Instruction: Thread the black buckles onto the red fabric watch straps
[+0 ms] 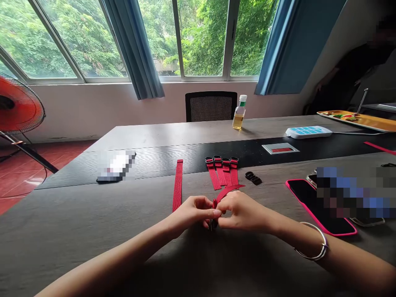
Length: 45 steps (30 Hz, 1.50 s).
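My left hand (198,210) and my right hand (236,209) meet near the table's front, both closed on a red strap (229,190). A small dark buckle (213,225) shows below the fingertips, partly hidden. The strap's free end curves up over my right hand. Beyond it, several red straps with black buckles (222,171) lie side by side. Loose black buckles (253,178) rest to their right. Another red strap (177,185) lies lengthwise, its near end behind my left hand.
Phones, one in a pink case (320,206), lie at the right. Farther back are a bottle (239,113), a white power strip (309,132), a card (280,148) and an orange tray (377,123). A blurred item (116,166) lies left. A person stands back right.
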Each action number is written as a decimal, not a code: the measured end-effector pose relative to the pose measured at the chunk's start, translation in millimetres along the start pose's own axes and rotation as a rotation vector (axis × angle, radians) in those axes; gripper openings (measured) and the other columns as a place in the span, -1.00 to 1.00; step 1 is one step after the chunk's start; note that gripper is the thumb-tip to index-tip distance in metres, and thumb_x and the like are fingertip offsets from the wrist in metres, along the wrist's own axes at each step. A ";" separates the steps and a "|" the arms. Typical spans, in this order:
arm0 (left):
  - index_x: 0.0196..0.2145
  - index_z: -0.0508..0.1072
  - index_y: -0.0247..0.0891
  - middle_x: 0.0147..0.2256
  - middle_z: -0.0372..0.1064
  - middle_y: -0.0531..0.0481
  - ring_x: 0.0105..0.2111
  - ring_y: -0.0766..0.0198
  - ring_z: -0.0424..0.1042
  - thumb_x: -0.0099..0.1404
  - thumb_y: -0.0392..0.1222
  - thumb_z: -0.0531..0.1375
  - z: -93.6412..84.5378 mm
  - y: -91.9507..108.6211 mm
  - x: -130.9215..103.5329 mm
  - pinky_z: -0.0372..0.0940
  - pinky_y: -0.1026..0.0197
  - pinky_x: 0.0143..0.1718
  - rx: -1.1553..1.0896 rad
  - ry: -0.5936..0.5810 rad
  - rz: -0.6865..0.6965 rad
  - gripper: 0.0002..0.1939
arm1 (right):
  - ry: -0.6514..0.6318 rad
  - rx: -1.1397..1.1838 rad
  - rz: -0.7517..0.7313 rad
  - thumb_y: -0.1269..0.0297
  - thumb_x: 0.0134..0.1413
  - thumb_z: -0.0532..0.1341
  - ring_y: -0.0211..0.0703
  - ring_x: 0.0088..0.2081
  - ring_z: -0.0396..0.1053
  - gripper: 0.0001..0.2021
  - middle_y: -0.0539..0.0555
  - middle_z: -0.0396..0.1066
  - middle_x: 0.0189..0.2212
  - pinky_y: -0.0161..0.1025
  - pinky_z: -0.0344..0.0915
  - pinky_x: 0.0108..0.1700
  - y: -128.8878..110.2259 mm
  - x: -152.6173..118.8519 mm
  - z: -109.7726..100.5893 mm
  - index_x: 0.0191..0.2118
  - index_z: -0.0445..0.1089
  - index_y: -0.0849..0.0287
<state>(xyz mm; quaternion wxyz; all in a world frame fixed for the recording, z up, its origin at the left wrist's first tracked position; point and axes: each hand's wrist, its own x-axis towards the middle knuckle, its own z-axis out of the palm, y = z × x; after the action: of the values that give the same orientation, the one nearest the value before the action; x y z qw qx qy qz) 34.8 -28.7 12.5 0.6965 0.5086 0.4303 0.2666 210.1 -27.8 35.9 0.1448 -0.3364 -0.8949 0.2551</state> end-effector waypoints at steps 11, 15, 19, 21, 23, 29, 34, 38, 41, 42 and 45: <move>-0.47 0.42 -0.33 -0.51 0.33 0.08 -0.50 0.39 0.25 -0.10 -0.10 0.38 8.9 9.1 8.7 0.19 0.31 -0.42 -0.243 0.234 0.335 -0.70 | 0.612 -0.293 -0.047 0.50 -0.17 0.10 -0.36 -0.63 0.13 -0.85 -0.06 0.26 -0.72 -0.39 0.02 -0.49 17.1 11.6 10.1 -0.65 0.26 0.23; -0.46 0.41 -0.31 -0.47 0.35 0.06 -0.44 0.35 0.28 -0.06 -0.12 0.36 6.9 7.0 9.5 0.20 0.28 -0.37 -0.161 0.267 0.362 -0.73 | 0.659 -0.356 -0.076 0.47 -0.13 0.09 -0.30 -0.57 0.24 -0.88 -0.01 0.34 -0.64 -0.37 0.07 -0.47 20.8 10.5 6.2 -0.56 0.32 0.22; -0.40 0.42 -0.31 -0.46 0.36 0.05 -0.43 0.31 0.30 -0.01 -0.12 0.33 2.2 2.0 7.3 0.20 0.26 -0.36 0.025 0.256 0.338 -0.74 | 0.525 -0.587 -0.228 0.44 -0.03 0.08 -0.28 -0.58 0.24 -0.86 0.01 0.38 -0.59 -0.32 0.01 -0.49 16.6 5.2 5.7 -0.48 0.36 0.21; -0.36 0.43 -0.31 -0.45 0.36 0.04 -0.40 0.28 0.32 -0.01 -0.11 0.32 0.4 1.6 6.5 0.21 0.25 -0.34 0.086 0.238 0.326 -0.72 | 0.499 -0.652 -0.304 0.44 0.03 0.04 -0.31 -0.63 0.17 -0.79 -0.02 0.31 -0.67 -0.30 -0.05 -0.53 14.4 3.2 4.7 -0.56 0.31 0.21; -0.36 0.43 -0.30 -0.42 0.37 0.03 -0.36 0.25 0.33 -0.02 -0.11 0.32 -1.7 3.1 6.7 0.22 0.23 -0.30 0.129 0.195 0.313 -0.72 | 0.508 -0.684 -0.364 0.45 0.09 0.00 -0.33 -0.66 0.10 -0.72 -0.04 0.26 -0.70 -0.29 -0.08 -0.54 13.3 2.4 3.1 -0.61 0.26 0.20; -0.44 0.41 -0.32 -0.44 0.33 0.04 -0.41 0.28 0.30 0.02 -0.07 0.28 -10.9 11.7 8.7 0.21 0.27 -0.39 0.311 0.068 0.307 -0.75 | 0.462 -0.807 -0.521 0.52 0.14 -0.01 -0.26 -0.55 0.13 -0.68 -0.02 0.26 -0.65 -0.27 0.01 -0.42 12.7 4.5 -2.9 -0.60 0.25 0.21; -0.40 0.43 -0.33 -0.46 0.34 0.04 -0.48 0.31 0.30 0.01 -0.08 0.30 -11.1 13.2 3.7 0.19 0.29 -0.46 0.419 0.093 0.283 -0.73 | 0.498 -0.770 -0.487 0.48 0.13 0.00 -0.22 -0.54 0.06 -0.68 0.00 0.20 -0.66 -0.26 -0.02 -0.46 11.2 2.7 -13.6 -0.63 0.23 0.21; -0.40 0.42 -0.32 -0.43 0.39 0.00 -0.42 0.26 0.35 0.01 -0.10 0.31 -7.0 11.9 2.1 0.25 0.25 -0.38 0.332 0.173 0.356 -0.75 | 0.500 -0.779 -0.325 0.48 0.11 0.00 -0.19 -0.48 0.09 -0.73 0.05 0.24 -0.60 -0.26 0.01 -0.43 10.8 1.1 -19.3 -0.56 0.28 0.23; -0.46 0.40 -0.32 -0.46 0.38 0.01 -0.42 0.26 0.35 0.01 -0.10 0.31 -5.4 10.9 3.2 0.26 0.25 -0.38 0.333 0.188 0.372 -0.76 | 0.419 -0.836 -0.348 0.47 0.13 0.02 -0.17 -0.44 0.13 -0.78 0.06 0.30 -0.53 -0.24 -0.01 -0.41 11.7 1.2 -16.6 -0.48 0.32 0.24; -0.46 0.40 -0.32 -0.46 0.37 0.02 -0.43 0.26 0.35 0.01 -0.10 0.31 -5.2 10.9 3.4 0.26 0.25 -0.38 0.328 0.186 0.370 -0.76 | 0.406 -0.852 -0.379 0.47 0.13 0.03 -0.17 -0.45 0.13 -0.79 0.05 0.30 -0.54 -0.24 -0.02 -0.41 12.2 1.3 -14.9 -0.48 0.32 0.23; -0.44 0.41 -0.32 -0.42 0.37 0.03 -0.44 0.29 0.34 0.03 -0.12 0.29 -5.0 12.0 3.7 0.25 0.27 -0.39 0.344 0.129 0.350 -0.78 | 0.403 -0.866 -0.465 0.51 0.13 0.03 -0.20 -0.48 0.10 -0.75 0.02 0.27 -0.60 -0.23 -0.06 -0.42 13.5 1.3 -10.0 -0.52 0.31 0.23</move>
<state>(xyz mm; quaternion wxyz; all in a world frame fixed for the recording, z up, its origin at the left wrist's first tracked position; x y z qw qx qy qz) 33.1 -19.3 22.0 0.5140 0.6685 0.4181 0.3379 220.6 -14.6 36.8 0.2144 -0.2005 -0.9237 -0.2462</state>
